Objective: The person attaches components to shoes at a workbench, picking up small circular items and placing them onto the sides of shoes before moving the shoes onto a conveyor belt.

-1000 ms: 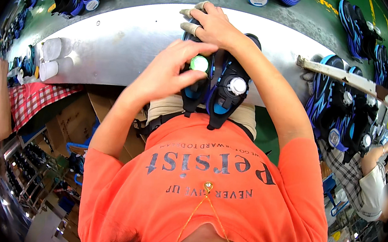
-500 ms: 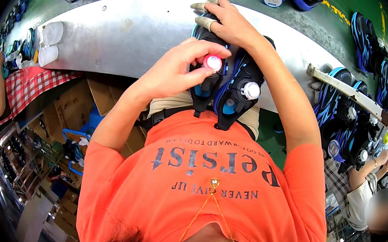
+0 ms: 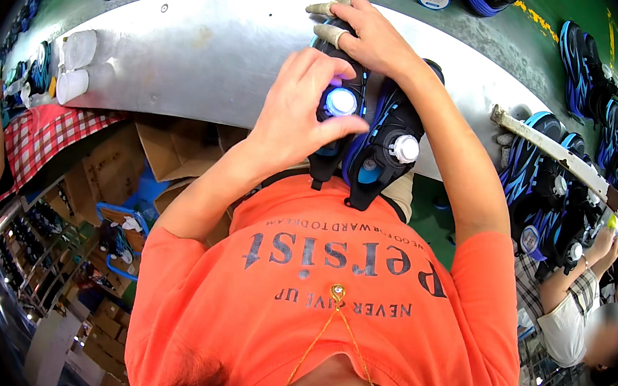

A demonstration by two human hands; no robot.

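The left hand (image 3: 294,116) pinches the white dial (image 3: 341,101) on a black-and-blue shoe (image 3: 329,146); the right hand (image 3: 374,38) clasps the pair's toes on the surface (image 3: 204,46), heels toward the person.

Bright, even overhead light; heavy fisheye bending, dark blurred rim.

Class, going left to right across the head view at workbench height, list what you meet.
White rolls → bare metal bench → left hand on a white dial → second shoe's dial → rusty rail → racked blue-black shoes.
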